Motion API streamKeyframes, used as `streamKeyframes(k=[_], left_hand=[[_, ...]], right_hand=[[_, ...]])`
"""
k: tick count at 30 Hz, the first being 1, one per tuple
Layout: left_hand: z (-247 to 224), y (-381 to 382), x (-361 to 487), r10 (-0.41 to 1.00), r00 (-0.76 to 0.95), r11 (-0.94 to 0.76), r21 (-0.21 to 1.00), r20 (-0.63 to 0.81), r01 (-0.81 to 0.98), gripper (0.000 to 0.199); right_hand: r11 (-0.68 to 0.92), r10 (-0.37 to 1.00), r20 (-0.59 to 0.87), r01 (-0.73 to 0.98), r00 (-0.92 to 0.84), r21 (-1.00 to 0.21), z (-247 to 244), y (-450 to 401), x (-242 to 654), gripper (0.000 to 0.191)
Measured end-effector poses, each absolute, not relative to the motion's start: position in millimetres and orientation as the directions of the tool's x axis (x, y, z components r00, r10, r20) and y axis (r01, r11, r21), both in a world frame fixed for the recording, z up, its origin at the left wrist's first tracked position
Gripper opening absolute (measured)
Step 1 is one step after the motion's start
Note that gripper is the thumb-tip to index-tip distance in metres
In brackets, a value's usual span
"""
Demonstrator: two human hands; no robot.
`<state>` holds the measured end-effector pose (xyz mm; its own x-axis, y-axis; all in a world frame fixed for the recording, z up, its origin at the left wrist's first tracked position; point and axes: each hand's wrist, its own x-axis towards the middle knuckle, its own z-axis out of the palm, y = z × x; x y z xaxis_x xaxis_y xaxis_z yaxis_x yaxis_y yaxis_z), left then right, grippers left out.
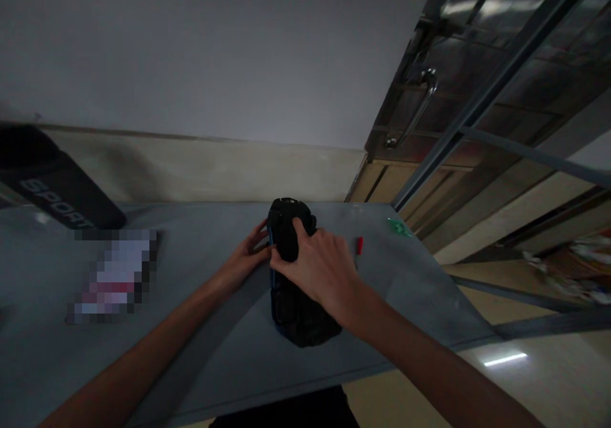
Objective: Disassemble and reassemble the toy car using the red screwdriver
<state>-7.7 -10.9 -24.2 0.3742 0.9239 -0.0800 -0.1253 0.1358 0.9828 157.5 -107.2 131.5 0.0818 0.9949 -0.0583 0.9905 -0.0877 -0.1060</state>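
A black, rounded object with a blue edge along its left side (pixel 305 317) lies lengthwise on the grey table. My left hand (pixel 247 257) touches its left edge, fingers a little bent and apart. My right hand (pixel 322 266) lies over its middle and right side, with the thumb at the blue edge and the index finger stretched towards its far end. The remaining fingers of my right hand are curled on its right side. What the black object is, I cannot make out.
A red-handled tool (pixel 359 245) lies right of the black object, with a green item (pixel 400 227) near the table's right corner. To the left are a dark bottle marked SPORT (pixel 62 186) and a blurred-out flat item (pixel 117 275). A metal frame (pixel 458 134) stands right.
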Motion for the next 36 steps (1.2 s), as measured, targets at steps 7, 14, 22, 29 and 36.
streamKeyframes(k=[7,14,22,29,36], left_hand=[[-22.2,-10.1,-9.0,0.891,0.450,0.103,0.991,-0.057,-0.080,0.109],[-20.5,-13.3,-9.9,0.904,0.420,0.138,0.984,-0.079,-0.114,0.095],[-16.5,-13.2,-7.4,0.885,0.440,0.275,0.933,-0.152,-0.232,0.092],[-15.4,-15.0,-7.1,0.886,0.433,0.274,0.942,-0.168,-0.195,0.097],[-17.6,-17.2,-10.0,0.899,0.365,0.313,0.938,-0.242,-0.150,0.094]], right_hand=[[-0.091,0.991,-0.107,0.994,0.084,-0.061,125.9,-99.5,151.9,0.065],[-0.072,0.985,-0.162,0.994,0.058,-0.085,122.1,-92.7,152.5,0.080],[0.047,0.992,-0.106,0.985,-0.065,-0.164,120.5,-82.8,208.4,0.057],[0.150,0.903,-0.148,0.620,-0.402,-0.770,75.7,-53.6,292.1,0.029],[0.125,0.912,-0.076,0.449,-0.404,-0.885,57.9,-47.7,305.2,0.028]])
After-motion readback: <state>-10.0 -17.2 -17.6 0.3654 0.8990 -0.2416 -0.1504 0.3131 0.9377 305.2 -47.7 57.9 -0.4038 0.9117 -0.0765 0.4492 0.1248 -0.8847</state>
